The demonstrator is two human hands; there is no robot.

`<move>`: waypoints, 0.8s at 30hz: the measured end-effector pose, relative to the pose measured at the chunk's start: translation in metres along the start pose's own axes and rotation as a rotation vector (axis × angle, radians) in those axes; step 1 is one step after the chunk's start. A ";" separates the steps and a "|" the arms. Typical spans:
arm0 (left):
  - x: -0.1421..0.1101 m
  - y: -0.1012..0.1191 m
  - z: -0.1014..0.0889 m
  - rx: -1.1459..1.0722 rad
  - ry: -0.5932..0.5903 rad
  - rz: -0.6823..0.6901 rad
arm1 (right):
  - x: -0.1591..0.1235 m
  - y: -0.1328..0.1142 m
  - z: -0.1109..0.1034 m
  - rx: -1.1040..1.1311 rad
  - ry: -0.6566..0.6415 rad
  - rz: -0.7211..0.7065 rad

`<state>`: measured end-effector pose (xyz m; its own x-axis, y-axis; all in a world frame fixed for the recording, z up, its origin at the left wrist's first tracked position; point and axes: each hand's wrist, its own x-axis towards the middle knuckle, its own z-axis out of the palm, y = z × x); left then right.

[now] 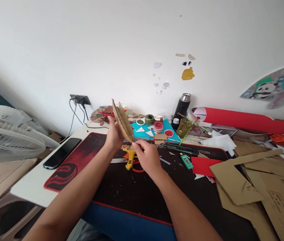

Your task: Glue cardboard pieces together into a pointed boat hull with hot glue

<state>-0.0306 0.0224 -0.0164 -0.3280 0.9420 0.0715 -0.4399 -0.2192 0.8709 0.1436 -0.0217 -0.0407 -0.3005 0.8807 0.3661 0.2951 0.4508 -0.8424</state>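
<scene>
A curved brown cardboard piece [122,123], with two layers that part toward the top, is held up over the desk. My left hand [113,135] grips it from the left side, thumb raised along its edge. At the lower tip, my right hand [147,154] pinches the cardboard with thumb and fingers. Directly below lies a yellow hot glue gun [130,159], partly covered by my right hand. Red scissor-like handles [138,170] show beside the glue gun.
Open paint jars [158,127] stand on a blue sheet [142,134] at the back, near a black flask [182,106]. Cut cardboard [237,184] covers the right side. A black utility knife [179,148] lies mid-desk; a phone [62,153] and fan [8,134] are left.
</scene>
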 end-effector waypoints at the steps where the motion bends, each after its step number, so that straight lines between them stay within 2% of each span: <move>1: 0.000 0.001 -0.001 0.006 0.005 -0.007 | 0.001 0.000 0.000 0.058 0.005 0.013; 5: -0.003 0.006 -0.009 0.034 0.003 -0.070 | 0.002 0.000 0.003 0.234 -0.004 0.070; 8: -0.010 0.008 -0.019 0.079 0.000 -0.136 | 0.001 0.002 0.007 0.279 -0.035 0.109; 10: -0.017 0.010 -0.027 0.163 -0.017 -0.167 | 0.001 0.005 0.010 0.275 -0.044 0.124; 13: -0.028 0.023 -0.045 0.412 -0.074 -0.150 | 0.000 0.008 0.012 0.256 -0.059 0.135; 16: -0.033 0.052 -0.077 0.566 0.020 -0.072 | 0.001 0.010 0.012 0.263 -0.074 0.142; 21: -0.031 0.113 -0.155 1.028 0.392 0.148 | 0.003 0.010 0.010 0.280 -0.072 0.146; 24: -0.038 0.129 -0.195 1.338 0.450 0.117 | 0.003 0.010 0.009 0.280 -0.071 0.146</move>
<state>-0.2378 -0.0911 -0.0014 -0.6526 0.7196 0.2371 0.6376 0.3525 0.6850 0.1374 -0.0160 -0.0512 -0.3386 0.9165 0.2130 0.0813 0.2541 -0.9638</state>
